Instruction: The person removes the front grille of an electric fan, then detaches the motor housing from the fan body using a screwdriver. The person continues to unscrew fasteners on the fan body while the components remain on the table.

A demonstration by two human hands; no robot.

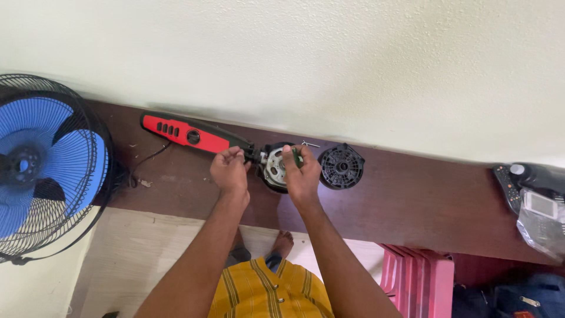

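A red and black power tool body (187,134) lies on a dark brown wooden bench (412,200) against the wall. At its right end sits a round metal motor part (274,168). My left hand (229,171) grips the tool's black neck just left of that part. My right hand (301,174) is closed around a small green-handled tool (295,156) at the motor part's right side. A black round finned cover (341,166) lies on the bench just right of my right hand. A small metal key (309,143) lies behind it by the wall.
A blue-bladed fan in a black wire cage (47,168) stands at the left. A pink plastic stool (418,280) is under the bench at the right. A remote control (507,187) and plastic-wrapped items (541,218) lie at the bench's right end.
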